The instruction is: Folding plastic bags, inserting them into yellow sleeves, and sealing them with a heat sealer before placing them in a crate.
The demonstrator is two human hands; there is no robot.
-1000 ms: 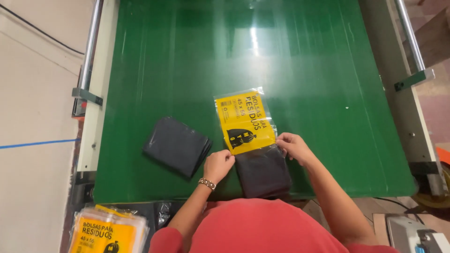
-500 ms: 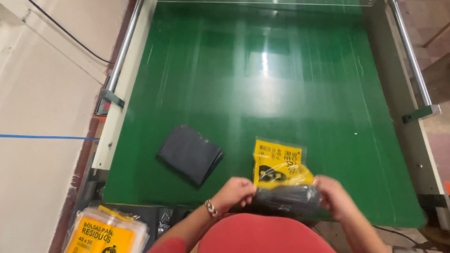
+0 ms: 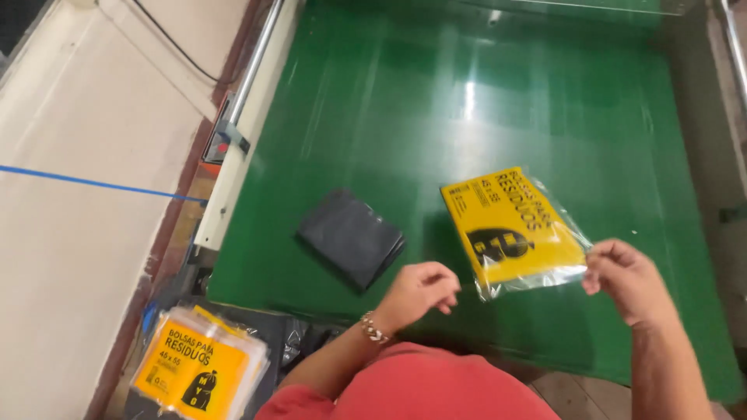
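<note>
A clear plastic pack with a yellow printed label (image 3: 513, 229) lies tilted on the green belt (image 3: 467, 101). My right hand (image 3: 630, 281) is at the pack's near right corner, fingertips pinching its clear edge. My left hand (image 3: 420, 292), a bracelet on its wrist, hovers just left of the pack's near left corner with its fingers curled, a small gap between them and the plastic. A folded stack of dark grey bags (image 3: 350, 237) rests on the belt to the left of my left hand.
A pile of similar yellow-labelled packs (image 3: 194, 369) sits at the lower left, below the belt's edge. A white side rail (image 3: 233, 155) borders the belt on the left, with pale floor and a blue tape line (image 3: 93, 183) beyond it.
Both hands were pressing a dark folded bundle at the pack's open end. Now the pack lies flatter and farther out, my left hand has come off it, and the view has shifted left.
</note>
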